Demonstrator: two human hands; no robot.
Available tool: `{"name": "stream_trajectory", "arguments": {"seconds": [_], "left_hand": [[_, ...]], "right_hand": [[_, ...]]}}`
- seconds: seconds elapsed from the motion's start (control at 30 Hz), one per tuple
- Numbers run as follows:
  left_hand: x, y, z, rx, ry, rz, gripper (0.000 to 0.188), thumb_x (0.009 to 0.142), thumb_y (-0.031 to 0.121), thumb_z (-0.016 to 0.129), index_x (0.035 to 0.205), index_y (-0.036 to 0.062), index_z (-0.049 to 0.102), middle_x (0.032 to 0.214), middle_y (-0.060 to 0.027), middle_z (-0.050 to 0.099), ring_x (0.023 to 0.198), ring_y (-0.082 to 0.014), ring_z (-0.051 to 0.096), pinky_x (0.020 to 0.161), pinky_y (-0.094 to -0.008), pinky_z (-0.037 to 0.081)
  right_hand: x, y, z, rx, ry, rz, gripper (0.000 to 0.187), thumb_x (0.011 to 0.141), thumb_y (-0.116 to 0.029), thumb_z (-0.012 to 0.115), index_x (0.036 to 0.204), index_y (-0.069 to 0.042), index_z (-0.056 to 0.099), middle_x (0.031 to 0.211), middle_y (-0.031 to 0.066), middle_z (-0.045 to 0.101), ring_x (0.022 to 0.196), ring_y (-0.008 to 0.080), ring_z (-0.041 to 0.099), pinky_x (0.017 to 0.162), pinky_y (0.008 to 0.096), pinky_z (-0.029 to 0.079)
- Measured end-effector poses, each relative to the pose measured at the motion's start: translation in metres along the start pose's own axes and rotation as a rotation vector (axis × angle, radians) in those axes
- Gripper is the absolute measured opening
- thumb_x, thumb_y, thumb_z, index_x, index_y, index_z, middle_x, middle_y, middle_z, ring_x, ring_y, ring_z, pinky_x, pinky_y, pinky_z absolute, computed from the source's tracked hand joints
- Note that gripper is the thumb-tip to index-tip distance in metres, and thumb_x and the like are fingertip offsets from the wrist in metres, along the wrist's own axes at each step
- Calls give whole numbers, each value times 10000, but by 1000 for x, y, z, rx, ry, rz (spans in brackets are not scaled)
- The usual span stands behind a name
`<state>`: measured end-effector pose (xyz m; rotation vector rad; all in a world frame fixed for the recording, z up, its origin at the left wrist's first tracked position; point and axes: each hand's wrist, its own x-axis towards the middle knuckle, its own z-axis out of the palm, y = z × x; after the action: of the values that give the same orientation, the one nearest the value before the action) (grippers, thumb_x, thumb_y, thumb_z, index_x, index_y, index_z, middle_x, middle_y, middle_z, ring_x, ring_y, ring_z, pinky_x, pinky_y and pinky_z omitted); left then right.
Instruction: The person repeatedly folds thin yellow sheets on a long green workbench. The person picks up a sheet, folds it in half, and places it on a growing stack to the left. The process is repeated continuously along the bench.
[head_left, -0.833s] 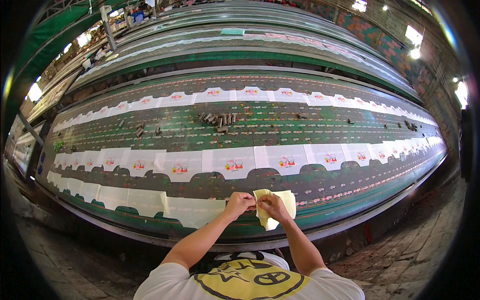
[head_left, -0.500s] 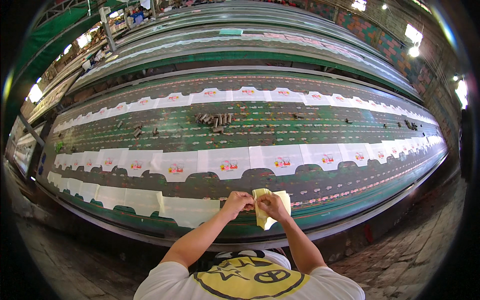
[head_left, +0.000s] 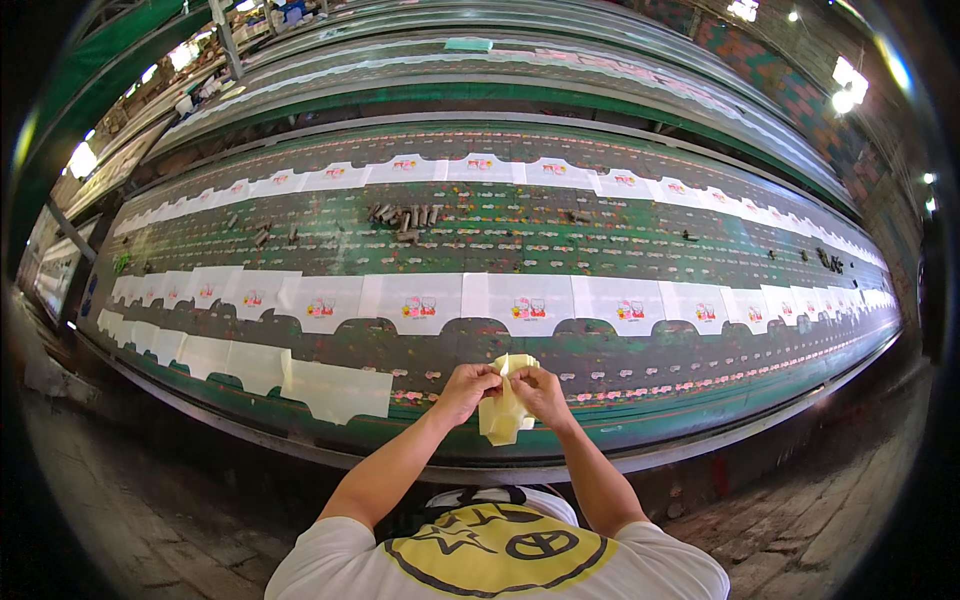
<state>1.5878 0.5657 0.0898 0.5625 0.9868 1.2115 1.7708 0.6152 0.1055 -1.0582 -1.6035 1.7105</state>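
Note:
My left hand [head_left: 468, 391] and my right hand [head_left: 537, 393] come close together above the near edge of a long table. Both pinch a small stack of pale yellow fabric pieces [head_left: 503, 425] at its upper part, and the stack hangs folded between them. The fingertips partly hide the gripped edges. To the left of my hands, a row of blank pale yellow cut fabric pieces [head_left: 335, 392] lies flat along the near edge, the pieces overlapping. Beyond my hands runs a row of white cut pieces [head_left: 447, 288] with small colourful cartoon prints.
Dark cylindrical weights [head_left: 407, 222] sit in a cluster mid-table, with more scattered to the right. A second printed row [head_left: 480, 168] lies behind them. The long green-grey table [head_left: 640, 430] has a raised near rim. Further tables stand beyond, one carrying a turquoise stack [head_left: 468, 45].
The view and my hands have shifted rightward along the table, so the rows sit further left in the picture. The yellow fabric has turned and bunched between my fingers.

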Motion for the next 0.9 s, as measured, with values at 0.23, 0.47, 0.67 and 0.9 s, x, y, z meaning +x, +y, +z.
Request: {"name": "stream_trajectory", "arguments": {"seconds": [0.23, 0.47, 0.67, 0.9], "left_hand": [[7, -17, 31, 137, 40, 129, 113, 863, 24, 624, 912, -56, 686, 845, -94, 680, 763, -157, 652, 765, -298, 546], [-1, -3, 52, 360, 56, 124, 125, 831, 43, 650, 870, -65, 700, 786, -87, 686, 717, -132, 643, 710, -261, 523], [2, 10, 51, 558, 13, 88, 124, 814, 52, 666, 879, -48, 698, 789, -66, 677, 707, -116, 621, 671, -244, 488], [3, 7, 40, 140, -13, -14, 100, 846, 44, 630, 884, -28, 688, 826, -85, 682, 754, -149, 646, 751, -273, 522]], "right_hand": [[-4, 17, -33, 107, -25, -74, 172, 943, -109, 619, 1016, 47, 632, 882, 15, 644, 773, 49, 562, 654, 214, 469], [-13, -4, -48, -41, -93, -86, 158, 914, -111, 655, 980, 32, 665, 838, 17, 661, 724, 41, 555, 615, 203, 454], [-6, 3, -51, -76, -61, -159, 154, 867, -101, 689, 961, 21, 679, 801, 17, 660, 702, 56, 569, 614, 223, 466], [-6, 2, -43, 73, 9, -24, 161, 867, -117, 682, 945, 23, 672, 839, 31, 662, 725, 77, 583, 644, 242, 480]]}}
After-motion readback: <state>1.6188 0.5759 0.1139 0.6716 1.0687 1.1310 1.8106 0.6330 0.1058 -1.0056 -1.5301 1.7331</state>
